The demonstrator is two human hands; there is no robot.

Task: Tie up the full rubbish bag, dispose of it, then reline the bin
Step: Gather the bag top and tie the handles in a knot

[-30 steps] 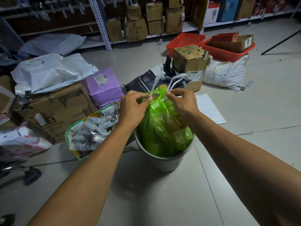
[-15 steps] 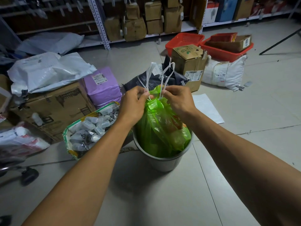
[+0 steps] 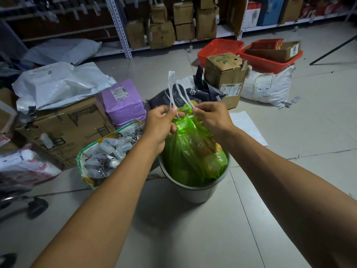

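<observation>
The green rubbish bag (image 3: 193, 151) sits in the grey bin (image 3: 195, 192). Above the bin, the left hand (image 3: 160, 124) and right hand (image 3: 212, 118) each pinch the bag's white drawstrings (image 3: 172, 88).

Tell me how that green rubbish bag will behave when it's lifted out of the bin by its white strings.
The green rubbish bag looks thin and floppy, so it will probably sag and swing under the white drawstrings. It bulges above the bin, so it may drag on the rim. Thin strings could bite into fingers if it is heavy.

Full green rubbish bag (image 3: 193, 151) upright in grey bin (image 3: 195, 192), white drawstrings (image 3: 173, 89) raised
</observation>
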